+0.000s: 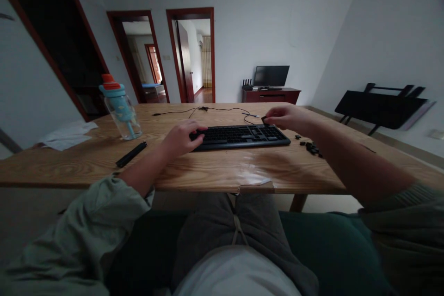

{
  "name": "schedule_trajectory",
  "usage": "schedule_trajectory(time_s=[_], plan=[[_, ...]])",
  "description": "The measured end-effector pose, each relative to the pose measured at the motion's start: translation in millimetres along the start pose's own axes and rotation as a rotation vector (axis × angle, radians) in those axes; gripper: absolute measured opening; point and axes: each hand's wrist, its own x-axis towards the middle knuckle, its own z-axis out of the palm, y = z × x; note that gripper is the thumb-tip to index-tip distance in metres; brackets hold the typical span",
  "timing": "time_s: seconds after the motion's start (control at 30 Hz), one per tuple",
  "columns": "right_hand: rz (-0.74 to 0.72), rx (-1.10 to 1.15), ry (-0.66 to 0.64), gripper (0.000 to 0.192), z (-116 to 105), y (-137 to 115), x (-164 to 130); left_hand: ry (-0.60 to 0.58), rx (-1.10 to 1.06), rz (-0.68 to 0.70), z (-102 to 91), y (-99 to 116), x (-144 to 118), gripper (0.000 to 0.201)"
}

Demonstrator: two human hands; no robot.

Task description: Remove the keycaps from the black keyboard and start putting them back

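A black keyboard (239, 136) lies flat on the wooden table, its long side facing me. My left hand (183, 137) grips the keyboard's left end, thumb on the near side and fingers over the far side. At the far right corner of the keyboard, my right hand (282, 117) is closed in a pinch around a small black keycap (264, 120). Several loose black keycaps (312, 149) are scattered on the table to the right of the keyboard, partly hidden by my right forearm.
A clear bottle (126, 118) with a blue and orange lid stands at the left, near white paper (67, 135). A black stick-shaped object (131, 154) lies before it. Behind the keyboard runs a thin cable (222, 109). The wooden table's (194, 171) front edge is close to my lap.
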Motion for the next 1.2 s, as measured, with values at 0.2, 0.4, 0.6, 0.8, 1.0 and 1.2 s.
schedule_trajectory(time_s=[0.2,0.4,0.6,0.8,1.0,1.2], plan=[[-0.158,0.595,-0.214,0.039,78.8,-54.9,6.9,0.035,-0.279,0.023,36.6,37.2,40.2,0.062],[-0.143,0.638,-0.244,0.039,85.7,-48.2,3.7,0.069,-0.334,-0.026,46.7,36.3,39.9,0.047],[-0.208,0.567,-0.238,0.035,88.4,-50.5,-2.2,0.033,-0.317,-0.004,45.3,35.4,36.4,0.051],[-0.214,0.560,-0.216,0.033,90.1,-50.4,-3.7,0.039,-0.244,-0.002,43.7,36.6,34.3,0.048],[-0.234,0.538,-0.181,0.035,94.4,-50.1,-4.2,0.101,-0.174,0.102,41.7,37.2,34.4,0.038],[-0.226,0.511,-0.195,0.033,94.0,-45.4,-2.6,0.045,-0.188,0.120,39.5,34.6,33.4,0.039]])
